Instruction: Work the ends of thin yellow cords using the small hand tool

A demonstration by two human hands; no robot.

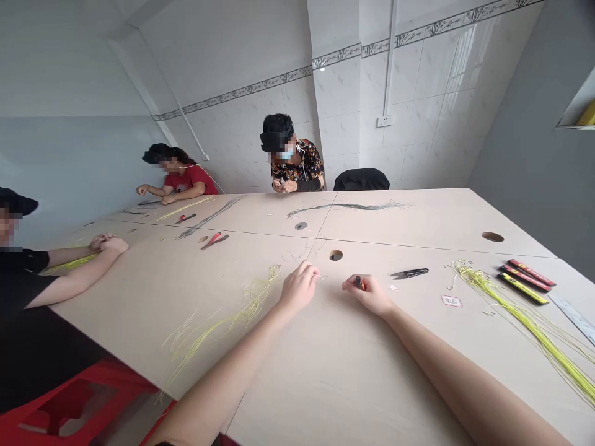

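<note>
Near the middle of the table, my left hand (300, 286) is closed in a pinch. A fine, loosely curled line (304, 248) runs out from its fingertips. My right hand (370, 295) is wrapped round a small black-and-orange tool (359, 283); its working end is hidden, so its kind is unclear. Left of my left hand lies a loose bundle of yellow-green line (227, 319). To the right of my right hand lie black thread snips (409, 273), a small red-edged label (451, 301) and a thick bundle of yellow-green line with hooks (515, 310).
Several cutter-like packets (523, 288) and a metal ruler (574, 317) lie at right. A cable hole (335, 254) opens ahead of my hands. Beyond are red-handled pliers (214, 241) and a dark wire bundle (348, 206). Three people (292, 158) sit around the table.
</note>
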